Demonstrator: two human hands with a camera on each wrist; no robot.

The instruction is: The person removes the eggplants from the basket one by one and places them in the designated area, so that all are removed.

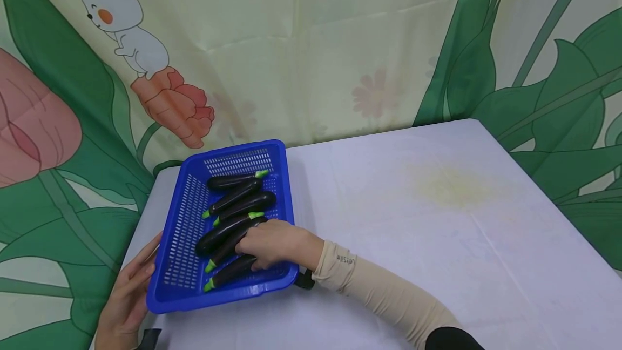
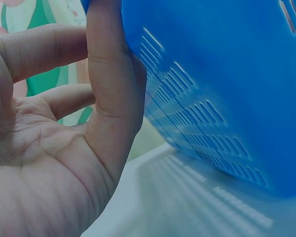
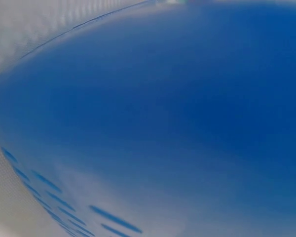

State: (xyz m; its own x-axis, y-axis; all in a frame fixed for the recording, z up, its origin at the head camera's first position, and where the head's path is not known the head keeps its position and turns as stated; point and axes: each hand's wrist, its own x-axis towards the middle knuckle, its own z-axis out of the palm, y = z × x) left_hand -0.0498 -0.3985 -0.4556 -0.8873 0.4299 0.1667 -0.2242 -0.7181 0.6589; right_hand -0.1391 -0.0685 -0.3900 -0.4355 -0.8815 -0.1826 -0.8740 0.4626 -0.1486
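Note:
A blue plastic basket [image 1: 180, 253] with slotted walls sits at the left of the table, holding several dark, glossy eggplants [image 1: 235, 196] with green stem ends. My right hand [image 1: 272, 242] reaches in over its right wall, fingers curled around the blunt end of the front eggplant [image 1: 229, 273]. That end is hidden beneath the fingers. At the left side, my left hand [image 1: 128, 285] touches the basket's outer wall, thumb and fingers extended. Up close in the left wrist view, the thumb [image 2: 108, 94] stands against the blue wall [image 2: 212, 64]. Only the basket's outer wall [image 3: 163, 108] fills most of the right wrist view.
A white cloth [image 1: 389, 220] covers the table, with a faint yellowish stain [image 1: 457, 185] toward the back right. Behind it hangs a printed backdrop [image 1: 316, 42] with leaves and a rabbit. My beige right sleeve [image 1: 389, 296] crosses the table's front.

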